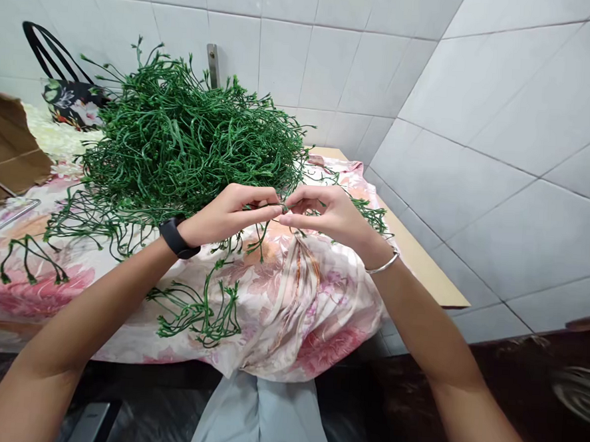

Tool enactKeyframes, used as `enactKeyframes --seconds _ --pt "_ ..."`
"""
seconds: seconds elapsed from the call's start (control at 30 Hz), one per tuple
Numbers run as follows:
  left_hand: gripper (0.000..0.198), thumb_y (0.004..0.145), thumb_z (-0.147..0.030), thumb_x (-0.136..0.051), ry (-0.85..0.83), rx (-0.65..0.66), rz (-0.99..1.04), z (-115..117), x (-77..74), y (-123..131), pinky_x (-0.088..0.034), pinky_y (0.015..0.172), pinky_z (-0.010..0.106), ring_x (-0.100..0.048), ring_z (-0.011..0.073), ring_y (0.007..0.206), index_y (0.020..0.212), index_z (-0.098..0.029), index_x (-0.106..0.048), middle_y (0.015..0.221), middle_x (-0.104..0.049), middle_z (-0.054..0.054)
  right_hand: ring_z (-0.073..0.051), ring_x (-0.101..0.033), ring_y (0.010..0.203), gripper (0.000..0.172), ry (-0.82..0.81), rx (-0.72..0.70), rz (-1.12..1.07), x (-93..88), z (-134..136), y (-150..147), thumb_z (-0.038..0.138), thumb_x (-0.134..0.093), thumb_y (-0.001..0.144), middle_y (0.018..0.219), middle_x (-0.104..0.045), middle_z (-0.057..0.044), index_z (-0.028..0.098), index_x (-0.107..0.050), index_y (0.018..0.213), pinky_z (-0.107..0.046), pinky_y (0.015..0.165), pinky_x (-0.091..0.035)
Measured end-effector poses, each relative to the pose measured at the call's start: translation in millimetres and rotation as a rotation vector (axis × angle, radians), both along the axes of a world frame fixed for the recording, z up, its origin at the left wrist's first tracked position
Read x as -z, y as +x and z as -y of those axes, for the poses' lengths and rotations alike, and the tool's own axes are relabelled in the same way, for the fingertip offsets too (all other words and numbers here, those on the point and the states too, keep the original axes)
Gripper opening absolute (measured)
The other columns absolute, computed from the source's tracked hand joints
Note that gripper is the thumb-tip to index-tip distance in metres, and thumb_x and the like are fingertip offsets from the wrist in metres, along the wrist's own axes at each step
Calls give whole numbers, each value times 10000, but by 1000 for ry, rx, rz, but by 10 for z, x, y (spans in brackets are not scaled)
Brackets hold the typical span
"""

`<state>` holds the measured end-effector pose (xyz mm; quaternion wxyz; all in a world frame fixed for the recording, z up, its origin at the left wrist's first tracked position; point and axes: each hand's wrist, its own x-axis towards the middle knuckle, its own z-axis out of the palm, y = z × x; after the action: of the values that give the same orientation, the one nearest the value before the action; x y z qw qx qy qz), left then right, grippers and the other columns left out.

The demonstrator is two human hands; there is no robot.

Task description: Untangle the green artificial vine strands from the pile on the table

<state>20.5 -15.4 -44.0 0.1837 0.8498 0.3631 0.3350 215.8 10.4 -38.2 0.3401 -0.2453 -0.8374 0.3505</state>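
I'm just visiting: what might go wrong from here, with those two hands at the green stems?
The left hand and right hand meet at a small green piece, which might slip from the fingertips onto the floral cloth.
The loose stems near the cloth's front edge could get brushed off by a forearm.
The black wristband sits close to tangled greenery, so it may snag there.

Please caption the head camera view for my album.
Left hand and right hand pinch a small green piece before a tangled heap of green stems on floral cloth.
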Motion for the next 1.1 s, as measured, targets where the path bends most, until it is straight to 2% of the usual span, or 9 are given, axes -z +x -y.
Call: enactKeyframes --seconds 0.17,0.37,0.47,0.53,0.6,0.7,0.83,0.97,1.1 --pt "310 869 -394 -436 46 -15 -19 6 -1 -10 -317 581 215 -427 89 636 748 -142 -571 687 -517 -4 -87 -502 613 229 257 -1 47 19 -54 22 369 -579 797 663 -564 -1 154 -592 718 -227 567 -394" --pt "257 871 -290 -425 157 -51 -61 13 10 22 -288 573 230 -368 85 578 658 -156 -479 600 -424 -26 -113 -358 569 265 891 145 237 71 -125 41 237 -431 862 575 -425 12 196 -451 600 -284 595 -343" --pt "265 852 -223 -418 238 -96 -90 34 36 57 -267 590 257 -313 84 542 595 -162 -409 546 -364 -38 -117 -326 534 301 1000 175 282 84 -126 28 206 -392 862 539 -379 14 208 -393 561 -297 586 -336" --pt "292 837 -196 -412 280 -145 -58 57 46 54 -255 587 271 -275 85 518 552 -165 -354 508 -313 -43 -119 -326 516 333 967 274 224 51 -161 90 214 -377 864 518 -361 12 217 -363 531 -304 572 -328" --pt "308 828 -199 -413 275 -198 29 79 42 27 -246 562 273 -254 87 499 531 -170 -335 488 -275 -44 -118 -331 496 358 857 494 75 -17 -248 239 246 -375 870 502 -352 11 223 -363 513 -306 544 -308" --pt "269 834 -263 -439 143 -216 207 84 20 -19 -261 524 259 -317 91 516 580 -176 -445 528 -361 -31 -105 -358 481 315 641 749 -39 -117 -447 540 316 -453 852 509 -404 12 209 -473 556 -300 519 -289" --pt "249 832 -344 -464 -44 -138 363 43 8 -20 -335 569 247 -430 113 644 681 -163 -547 684 -505 13 -103 -409 513 263 445 676 157 -92 -681 766 367 -554 784 541 -489 -1 183 -583 600 -291 518 -300" --pt "312 841 -332 -334 -178 -18 464 -3 30 -19 -372 633 275 -464 137 693 688 -163 -546 743 -532 38 -112 -464 537 228 417 632 319 41 -793 773 354 -593 736 576 -563 -23 173 -637 604 -294 517 -322" --pt "187 726 -204 -364 -206 22 470 -17 30 -40 -364 645 284 -468 150 720 715 -160 -546 763 -541 43 -139 -504 567 243 420 640 408 109 -814 789 408 -628 704 610 -586 -40 170 -680 700 -313 549 -382"
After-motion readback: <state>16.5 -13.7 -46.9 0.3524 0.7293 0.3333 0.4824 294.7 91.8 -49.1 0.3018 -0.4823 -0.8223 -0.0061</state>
